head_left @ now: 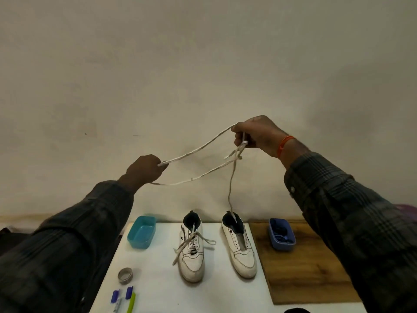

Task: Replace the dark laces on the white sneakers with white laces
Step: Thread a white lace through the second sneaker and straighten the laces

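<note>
Two white sneakers stand side by side on the white table. The left sneaker (pixel 191 249) is threaded with a white lace whose ends lie loose. The right sneaker (pixel 239 245) has bare eyelets. A white lace (pixel 198 152) is stretched in the air above them. My left hand (pixel 144 169) pinches one end of it, and my right hand (pixel 255 134) grips it higher up near a knot. One strand hangs from the knot down to the right sneaker's opening.
An empty teal tub (pixel 142 232) sits left of the sneakers. A blue tub (pixel 282 237) with dark laces rests on a wooden board (pixel 304 267) at the right. A tape roll (pixel 125 275) and markers (pixel 123 298) lie near the front left. A plain wall is behind.
</note>
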